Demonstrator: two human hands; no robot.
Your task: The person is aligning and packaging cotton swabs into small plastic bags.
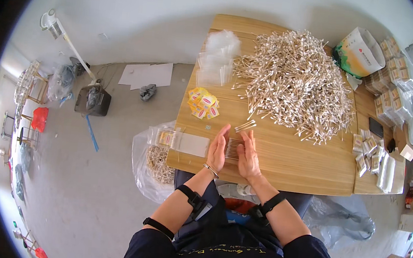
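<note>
A row of cotton swabs lies side by side on the wooden table near its front edge. My left hand is against the left side of this row, its fingers straight and together, pointing away from me. Against the right side is my right hand, palm turned inward, so the row is held between both hands. Just beyond my right fingertips, a few loose swabs lie on the wood. Left of my left hand is a white card, with a small filled pack of swabs at its far end.
A large heap of cotton swabs covers the back of the table. Clear bags and yellow labels lie at left. Packed boxes, a phone and a bin stand right. A plastic bag of swabs hangs below.
</note>
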